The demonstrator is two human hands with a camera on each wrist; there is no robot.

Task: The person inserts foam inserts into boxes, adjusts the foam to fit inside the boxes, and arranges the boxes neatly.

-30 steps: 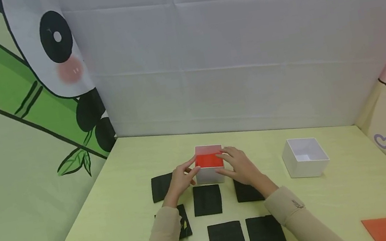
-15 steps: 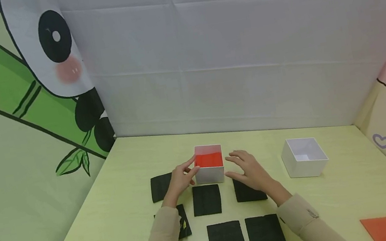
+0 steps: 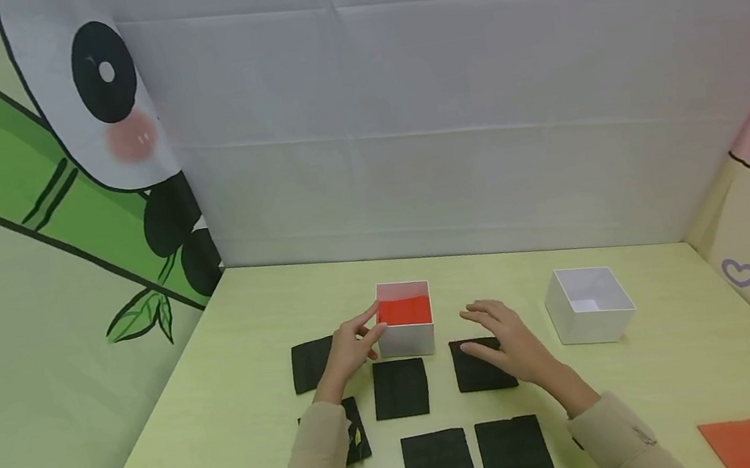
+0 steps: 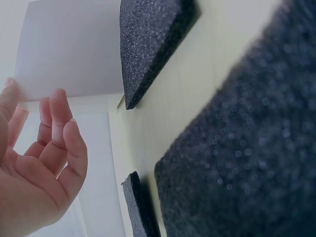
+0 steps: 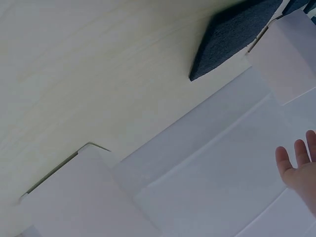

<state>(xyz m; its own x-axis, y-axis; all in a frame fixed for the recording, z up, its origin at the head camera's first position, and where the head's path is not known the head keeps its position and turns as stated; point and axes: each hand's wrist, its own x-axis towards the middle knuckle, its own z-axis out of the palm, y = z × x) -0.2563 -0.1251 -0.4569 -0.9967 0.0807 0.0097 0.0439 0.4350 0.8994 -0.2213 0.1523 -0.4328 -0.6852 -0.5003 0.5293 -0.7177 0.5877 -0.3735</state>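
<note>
My left hand (image 3: pixel 351 348) is at the left side of a white open-topped box (image 3: pixel 408 339), with thumb and forefinger touching its left edge. A red layer (image 3: pixel 404 311) shows inside that box. In the left wrist view the other fingers of the left hand (image 4: pixel 47 168) are loosely bent, apart from the box wall (image 4: pixel 74 49). My right hand (image 3: pixel 510 343) hovers with spread, relaxed fingers and holds nothing, above a black foam square (image 3: pixel 475 378). The right wrist view catches only part of the right hand (image 5: pixel 303 173) at its edge.
A second white box (image 3: pixel 593 322), open on top, stands to the right. More black foam squares (image 3: pixel 400 390) lie around the table (image 3: pixel 196 450); one at left bears a yellow-green mark (image 3: pixel 357 437), partly behind my sleeve. An orange-red square (image 3: pixel 747 443) is at lower right.
My right hand has left the right side of the red-lined box and moved right and toward me. The left hand has stayed at the box.
</note>
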